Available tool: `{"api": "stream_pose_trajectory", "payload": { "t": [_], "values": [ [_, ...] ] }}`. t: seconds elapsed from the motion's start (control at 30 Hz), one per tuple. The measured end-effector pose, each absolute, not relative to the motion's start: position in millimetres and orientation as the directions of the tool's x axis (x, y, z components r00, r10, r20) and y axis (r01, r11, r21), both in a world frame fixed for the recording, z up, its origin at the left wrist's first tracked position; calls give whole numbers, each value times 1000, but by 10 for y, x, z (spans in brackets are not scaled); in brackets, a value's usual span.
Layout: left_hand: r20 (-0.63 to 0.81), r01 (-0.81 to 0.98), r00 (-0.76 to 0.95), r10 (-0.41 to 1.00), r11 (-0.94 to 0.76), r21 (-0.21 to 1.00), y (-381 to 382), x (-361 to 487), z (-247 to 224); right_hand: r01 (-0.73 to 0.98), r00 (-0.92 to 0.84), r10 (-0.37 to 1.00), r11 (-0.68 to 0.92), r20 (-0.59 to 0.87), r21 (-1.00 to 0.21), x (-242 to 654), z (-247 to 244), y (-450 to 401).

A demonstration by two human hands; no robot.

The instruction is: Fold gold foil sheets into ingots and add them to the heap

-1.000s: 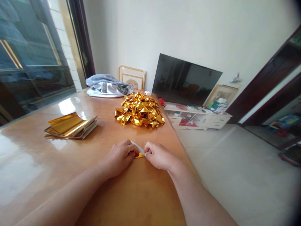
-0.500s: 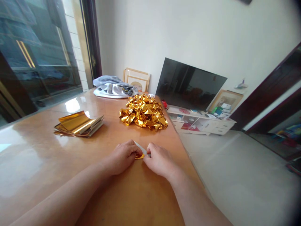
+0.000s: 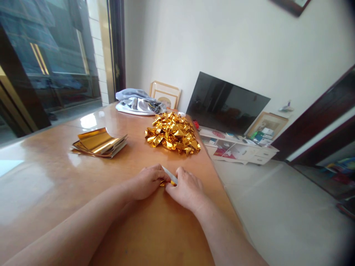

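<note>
Between my hands is a sheet of gold foil paper (image 3: 169,175), its pale back showing along the far side and bits of gold nearer me. My left hand (image 3: 148,181) is closed on its left part, fingers bent over the paper. My right hand (image 3: 187,186) pinches the right part, thumb pointing left toward the left fingers. Both hands rest low at the table, and they hide much of the paper. Just beyond them lies a heap of folded gold paper pieces (image 3: 174,133). Farther left sits a stack of flat gold foil sheets (image 3: 100,143), the top one curling up.
The wooden table (image 3: 133,236) ends at its right edge beside the tiled floor. Folded cloth (image 3: 138,102) lies at its far end, near framed pictures (image 3: 165,95). A television (image 3: 226,105) and a white cabinet (image 3: 244,149) stand beyond. A glass door is at left.
My right thumb has moved left, closer to my left fingers, and the paper's pale back now looks narrower and more rolled over. The whole view has shifted slightly.
</note>
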State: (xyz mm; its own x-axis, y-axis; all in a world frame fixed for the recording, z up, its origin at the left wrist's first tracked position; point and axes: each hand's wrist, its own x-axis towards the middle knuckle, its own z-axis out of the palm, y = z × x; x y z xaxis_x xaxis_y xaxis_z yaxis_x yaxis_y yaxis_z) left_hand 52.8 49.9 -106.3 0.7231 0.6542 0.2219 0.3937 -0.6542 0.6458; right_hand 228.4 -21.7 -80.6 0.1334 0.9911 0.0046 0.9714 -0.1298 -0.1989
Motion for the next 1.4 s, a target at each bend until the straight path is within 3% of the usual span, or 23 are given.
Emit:
{"api": "stream_pose_trajectory", "payload": {
  "t": [0.6,0.73,0.93,1.07,1.2,1.3,1.4],
  "values": [
    [226,356,755,615,-674,647,499,521,-1056,976,99,995,-97,-3,-195,2200,-793,-188],
    [220,346,728,649,-625,700,482,489,-1059,959,42,999,-46,-21,-278,2327,-773,-210],
    [112,254,640,760,-347,903,428,466,-1001,875,-5,1000,-9,-27,-484,2601,-819,-181],
    [139,177,587,798,-294,939,457,465,-992,852,-28,1000,26,3,-523,2634,-850,-154],
    [243,338,429,870,-404,850,573,421,-1036,848,-51,999,44,1,-528,2633,-852,-156],
    [265,602,372,889,-449,660,624,380,-1052,850,-51,999,54,20,-525,2626,-858,-158],
    [235,748,390,890,-455,483,594,367,-1025,853,-52,997,78,64,-515,2593,-858,-161]
  ]
}}
